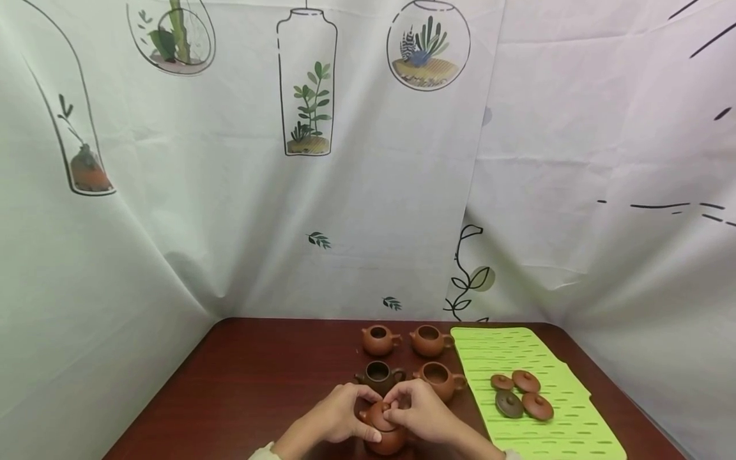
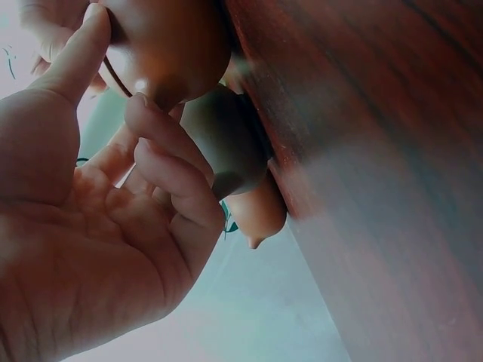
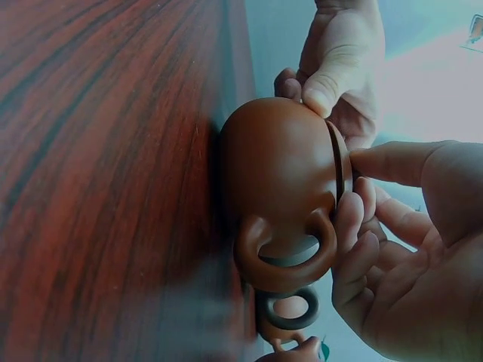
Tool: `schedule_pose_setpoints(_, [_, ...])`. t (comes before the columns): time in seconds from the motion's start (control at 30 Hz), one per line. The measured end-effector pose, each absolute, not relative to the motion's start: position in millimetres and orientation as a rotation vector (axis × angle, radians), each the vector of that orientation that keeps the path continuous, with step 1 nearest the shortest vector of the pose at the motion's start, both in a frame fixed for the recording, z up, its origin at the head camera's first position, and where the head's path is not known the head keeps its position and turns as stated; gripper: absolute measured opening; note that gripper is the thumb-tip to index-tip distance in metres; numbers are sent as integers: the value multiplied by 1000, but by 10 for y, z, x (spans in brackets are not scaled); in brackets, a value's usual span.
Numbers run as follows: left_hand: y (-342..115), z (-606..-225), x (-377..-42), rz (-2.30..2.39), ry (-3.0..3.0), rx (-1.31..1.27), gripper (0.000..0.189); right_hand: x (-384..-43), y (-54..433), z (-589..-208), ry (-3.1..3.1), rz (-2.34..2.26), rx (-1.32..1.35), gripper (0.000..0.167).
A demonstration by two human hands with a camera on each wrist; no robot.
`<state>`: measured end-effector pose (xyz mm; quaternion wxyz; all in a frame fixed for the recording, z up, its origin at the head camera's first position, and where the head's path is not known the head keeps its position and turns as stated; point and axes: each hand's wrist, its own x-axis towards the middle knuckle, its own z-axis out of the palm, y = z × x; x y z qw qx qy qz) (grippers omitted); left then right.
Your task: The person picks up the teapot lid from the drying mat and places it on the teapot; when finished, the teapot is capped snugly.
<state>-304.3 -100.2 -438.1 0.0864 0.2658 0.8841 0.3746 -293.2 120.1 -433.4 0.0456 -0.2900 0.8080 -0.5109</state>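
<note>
A reddish-brown clay teapot stands on the table near its front edge. My left hand holds it from the spout side, with the thumb on its body. On its mouth sits a matching lid, whose knob my right hand pinches. In the right wrist view, a thin dark gap shows between the lid and the teapot body; the looped handle faces that camera. The left wrist view shows my left fingers close by the spout.
Behind the hands stand a dark teapot and lidless brown teapots. To the right, a green mat bears several lids, one dark. Printed curtains surround the dark red table.
</note>
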Motion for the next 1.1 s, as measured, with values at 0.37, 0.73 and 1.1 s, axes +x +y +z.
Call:
schedule_pose_setpoints(0.37, [-995,-4372,-3036,1103,2656,800,45,-2941,1219,-4337,2473,-1549,-900,6])
schedule_pose_setpoints(0.73, [-1001,-4384,-3040,1056,2705,841,47,-2950,1238,-4353,2460,-1555,-902,7])
schedule_pose_setpoints(1.1, [-1023,-4332,-3035,957,2740,841,49,-2945,1334,-4330,2378,-1613,-849,18])
